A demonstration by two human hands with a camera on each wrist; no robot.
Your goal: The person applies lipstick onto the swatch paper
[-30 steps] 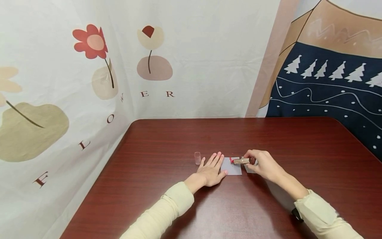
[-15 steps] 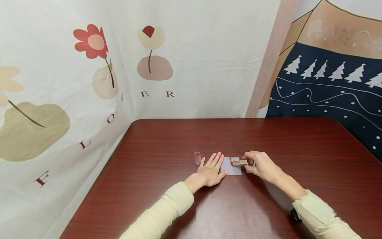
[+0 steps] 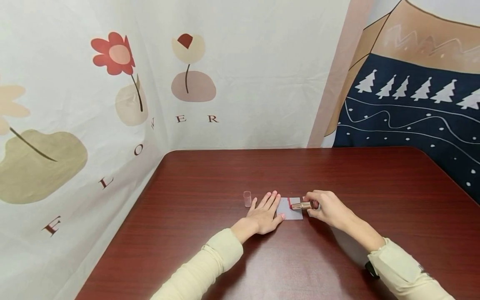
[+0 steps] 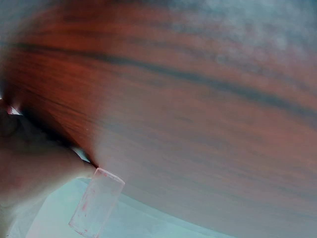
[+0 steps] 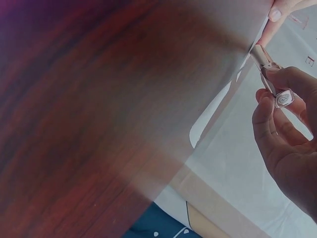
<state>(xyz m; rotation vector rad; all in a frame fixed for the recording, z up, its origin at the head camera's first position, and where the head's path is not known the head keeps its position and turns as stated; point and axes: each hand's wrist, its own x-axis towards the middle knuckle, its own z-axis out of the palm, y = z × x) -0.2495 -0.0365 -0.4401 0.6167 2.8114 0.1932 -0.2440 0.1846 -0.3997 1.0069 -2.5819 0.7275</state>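
A small white square of paper [image 3: 294, 214] lies on the brown table, marked with a red streak [image 3: 289, 201]. My left hand [image 3: 262, 216] rests flat with fingers spread, its thumb on the paper's left edge. Between thumb and fingers, my right hand [image 3: 331, 209] pinches a lipstick [image 3: 301, 206] with a gold-toned tube, tilted low; its red tip is at the lower end of the streak. The right wrist view shows the lipstick's base [image 5: 284, 98] between the fingers. A clear lipstick cap [image 3: 247, 199] stands just beyond the left little finger, and the left wrist view shows it close up.
Another pale sheet [image 5: 210, 121] shows beside the right hand in the right wrist view, mostly hidden by that hand in the head view. The wooden table [image 3: 210, 179] meets printed cloth hangings [image 3: 262, 83] at its back and left.
The right hand has drawn the lipstick down the paper toward the person, and the red streak has become a longer straight line. The left hand and the cap stay in place.
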